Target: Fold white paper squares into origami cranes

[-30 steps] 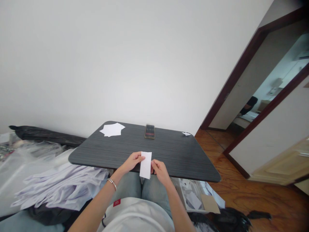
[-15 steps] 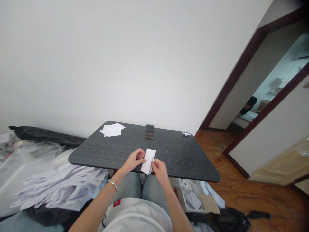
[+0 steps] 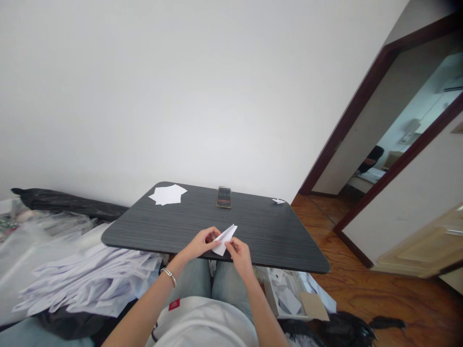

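Observation:
A folded white sheet of paper [image 3: 224, 240] is held between both hands just over the front edge of the dark table [image 3: 162, 229]. My left hand [image 3: 203, 242] pinches its left side, thumb on top. My right hand [image 3: 238, 250] grips the lower right side between thumb and fingers. The paper looks narrow and tilted, its far end pointing up and to the right. Its inner folds are too small to make out.
Loose white sheets [image 3: 168, 194] lie at the table's back left. A phone [image 3: 224, 197] stands at the back middle, and a small folded paper piece [image 3: 278, 201] sits at the back right corner. Below right is a box [image 3: 287, 299] with papers; white cloth [image 3: 90, 279] is heaped at left.
The paper has turned from a flat upright rectangle into a narrower, slanted shape leaning right. Both hands keep hold of it and have shifted only slightly.

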### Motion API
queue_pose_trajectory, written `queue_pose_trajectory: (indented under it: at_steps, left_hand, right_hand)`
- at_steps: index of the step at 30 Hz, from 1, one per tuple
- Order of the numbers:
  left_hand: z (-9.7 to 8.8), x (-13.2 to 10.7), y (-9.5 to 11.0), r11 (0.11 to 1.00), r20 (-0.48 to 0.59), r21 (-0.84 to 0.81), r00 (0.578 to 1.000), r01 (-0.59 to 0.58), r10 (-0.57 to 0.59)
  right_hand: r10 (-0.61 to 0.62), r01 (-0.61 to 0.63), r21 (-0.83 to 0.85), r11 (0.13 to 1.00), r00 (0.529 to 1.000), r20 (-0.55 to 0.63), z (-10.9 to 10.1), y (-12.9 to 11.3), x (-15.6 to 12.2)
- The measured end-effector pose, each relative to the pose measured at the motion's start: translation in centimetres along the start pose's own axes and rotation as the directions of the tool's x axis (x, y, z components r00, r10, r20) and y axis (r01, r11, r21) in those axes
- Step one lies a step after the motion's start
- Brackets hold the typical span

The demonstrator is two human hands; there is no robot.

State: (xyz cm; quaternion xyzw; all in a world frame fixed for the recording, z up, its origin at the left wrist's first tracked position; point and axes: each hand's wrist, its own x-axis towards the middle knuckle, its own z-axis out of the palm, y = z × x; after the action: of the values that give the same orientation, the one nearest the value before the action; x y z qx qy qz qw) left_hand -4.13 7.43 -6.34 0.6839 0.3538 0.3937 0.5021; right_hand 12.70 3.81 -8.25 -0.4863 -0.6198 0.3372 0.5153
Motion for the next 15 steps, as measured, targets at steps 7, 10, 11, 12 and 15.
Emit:
queue_pose_trajectory:
  at_steps: [7, 10, 11, 12, 15]
  left_hand:
    - [-0.6, 0.1, -1.1, 0.993, -0.247, -0.117, 0.969, -0.011, -0.019]
    - [-0.7, 0.1, -1.1, 0.987, -0.287, -0.160, 0.957, -0.015, -0.032]
    - [-0.7, 0.0, -1.1, 0.985, -0.290, -0.172, 0.956, -0.016, -0.035]
    - [-0.7, 0.0, -1.1, 0.983, -0.293, -0.183, 0.955, -0.017, -0.038]
    - [-0.6, -0.1, -1.0, 0.976, -0.301, -0.216, 0.952, -0.019, -0.048]
  right_hand:
    - [0.091, -0.086, 0.106, 0.991, 0.995, -0.051, 0.2, 0.5, 0.0]
    - [0.101, -0.092, 0.119, 0.989, 0.992, -0.074, 0.2, 0.8, 0.1]
    - [0.103, -0.093, 0.123, 0.988, 0.992, -0.078, 0.2, 0.8, 0.1]
    - [0.105, -0.094, 0.127, 0.987, 0.991, -0.081, 0.2, 0.9, 0.2]
    - [0.108, -0.096, 0.138, 0.986, 0.991, -0.085, 0.2, 0.9, 0.2]
